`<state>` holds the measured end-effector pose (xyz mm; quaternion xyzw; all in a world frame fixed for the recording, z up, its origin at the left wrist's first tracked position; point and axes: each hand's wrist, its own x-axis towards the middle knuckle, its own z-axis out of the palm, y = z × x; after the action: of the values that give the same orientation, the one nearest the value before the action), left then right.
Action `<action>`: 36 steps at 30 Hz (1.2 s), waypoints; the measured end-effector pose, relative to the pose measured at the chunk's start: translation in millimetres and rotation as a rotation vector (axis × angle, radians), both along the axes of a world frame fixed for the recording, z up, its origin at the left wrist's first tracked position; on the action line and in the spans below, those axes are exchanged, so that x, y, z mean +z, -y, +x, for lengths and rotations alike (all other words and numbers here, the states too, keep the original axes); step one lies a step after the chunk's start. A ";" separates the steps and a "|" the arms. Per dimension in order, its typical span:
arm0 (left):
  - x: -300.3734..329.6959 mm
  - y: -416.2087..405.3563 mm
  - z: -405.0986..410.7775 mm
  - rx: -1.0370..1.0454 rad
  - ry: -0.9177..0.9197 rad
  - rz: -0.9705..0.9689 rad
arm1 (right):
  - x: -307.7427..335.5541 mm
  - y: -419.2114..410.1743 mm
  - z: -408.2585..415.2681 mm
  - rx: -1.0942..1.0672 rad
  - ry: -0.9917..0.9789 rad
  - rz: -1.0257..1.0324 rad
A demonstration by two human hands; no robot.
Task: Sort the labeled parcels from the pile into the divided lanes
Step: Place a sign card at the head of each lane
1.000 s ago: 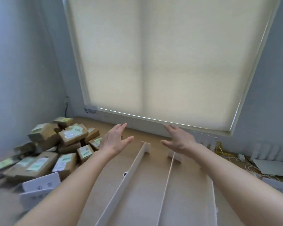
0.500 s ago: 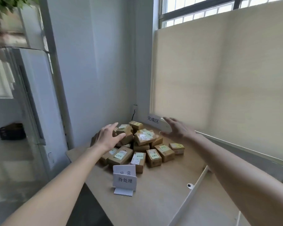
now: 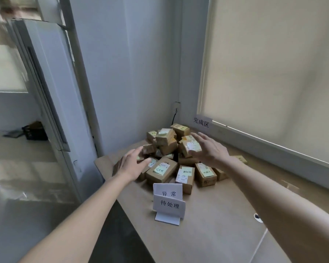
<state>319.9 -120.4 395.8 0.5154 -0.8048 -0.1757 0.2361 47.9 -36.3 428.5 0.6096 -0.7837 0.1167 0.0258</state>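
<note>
We reach both arms toward the pile of parcels [image 3: 171, 154] heaped in the far corner of the table [image 3: 207, 215], where wall meets window blind [image 3: 273, 73]. Our right hand [image 3: 210, 149] is spread, fingers straight and apart, holding nothing; its fingertips lie at the right flank of a raised, tilted parcel [image 3: 191, 146] with a shiny taped label, so close that we cannot tell whether they touch. That parcel lies just left of the palm, its long axis running from near-left up to far-right, roughly in line with the fingers. Our left hand [image 3: 133, 164] is likewise spread and empty, hovering at the pile's left edge, with the box bearing a yellow note [image 3: 160, 170] just to its right and a little nearer.

We judge the right hand closer to a grasp: it only needs to curl leftward around the tilted parcel. Since that box sits high on the heap, lifting it may let neighbours slip.

Two white sign cards [image 3: 168, 202] stand near us, in front of the pile. Only a thin white strip at the right near edge may belong to the lanes.
</note>
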 end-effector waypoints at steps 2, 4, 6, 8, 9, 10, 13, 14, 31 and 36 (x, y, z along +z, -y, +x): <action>-29.8 29.8 -12.0 -0.019 0.031 0.042 | -36.5 28.2 -7.2 -0.010 0.036 0.023; -62.1 57.5 -23.7 -0.030 0.074 0.083 | -76.5 52.1 -15.5 -0.023 0.062 0.084; -97.1 79.6 -34.1 -0.040 0.093 0.136 | -115.5 69.3 -23.9 -0.040 0.085 0.156; -133.0 96.6 -43.8 -0.052 0.110 0.187 | -151.4 82.1 -33.0 -0.064 0.128 0.213; -151.1 103.7 -48.5 -0.054 0.127 0.217 | -167.9 87.3 -37.3 -0.074 0.147 0.246; -168.0 109.2 -52.5 -0.056 0.148 0.246 | -184.0 91.4 -40.6 -0.084 0.164 0.275; -215.6 119.2 -59.7 -0.081 0.192 0.299 | -233.3 102.1 -43.5 -0.093 0.226 0.338; -229.3 121.5 -61.1 -0.091 0.195 0.306 | -247.9 105.2 -42.7 -0.093 0.237 0.352; -377.4 154.7 -79.2 -0.149 0.102 0.494 | -395.4 105.1 -7.3 -0.222 0.508 0.521; -392.4 156.8 -82.7 -0.161 0.040 0.545 | -413.4 108.9 3.0 -0.243 0.563 0.493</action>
<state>237.2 -277.2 3.4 0.4975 -0.7708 -0.3935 0.0584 50.9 -145.2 15.1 0.4443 -0.8311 0.0836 -0.3238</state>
